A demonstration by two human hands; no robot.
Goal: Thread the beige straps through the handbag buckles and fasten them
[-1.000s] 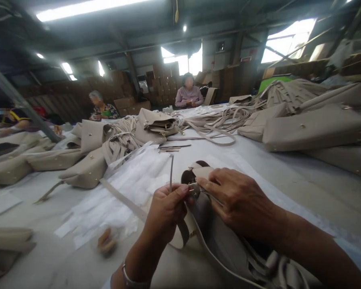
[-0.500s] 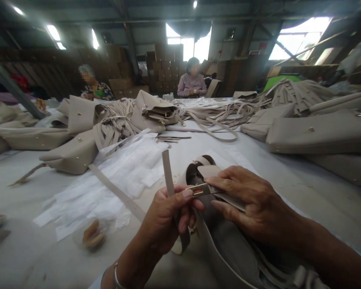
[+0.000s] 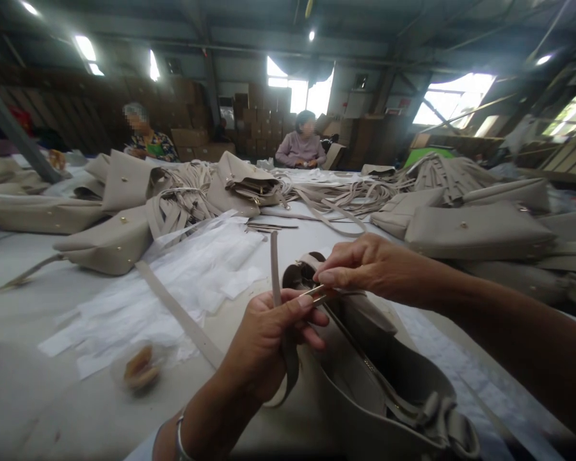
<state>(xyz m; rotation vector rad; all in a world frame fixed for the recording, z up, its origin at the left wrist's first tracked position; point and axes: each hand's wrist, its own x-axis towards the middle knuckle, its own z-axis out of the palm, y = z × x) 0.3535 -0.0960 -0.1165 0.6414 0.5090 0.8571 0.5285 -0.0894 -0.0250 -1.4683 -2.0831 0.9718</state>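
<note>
A beige handbag (image 3: pixel 360 410) lies open before me, its zip edge and dark inside showing. Above its mouth is a narrow gold-toned metal buckle (image 3: pixel 319 296), turned edge-on. My left hand (image 3: pixel 264 339) is closed, its thumb pressing the buckle's near end against the fingers. A beige strap (image 3: pixel 275 266) rises between those fingers and loops down below them. At the buckle's far end my right hand (image 3: pixel 355 266) is closed in a pinch, thumb against fingers. The fingertips hide whatever strap piece lies beneath.
Beige bags (image 3: pixel 475 230) are piled at the right, with more bags (image 3: pixel 110 237) at the left. Bundled straps (image 3: pixel 340 192) lie across the back. White sheets (image 3: pixel 173 288) and a small bag of brown pieces (image 3: pixel 141 368) are on the table's left. Two people sit across it.
My right hand has moved from the bag's flap up to the buckle and now pinches it. The buckle has turned from face-up to edge-on. The bag's mouth shows wider.
</note>
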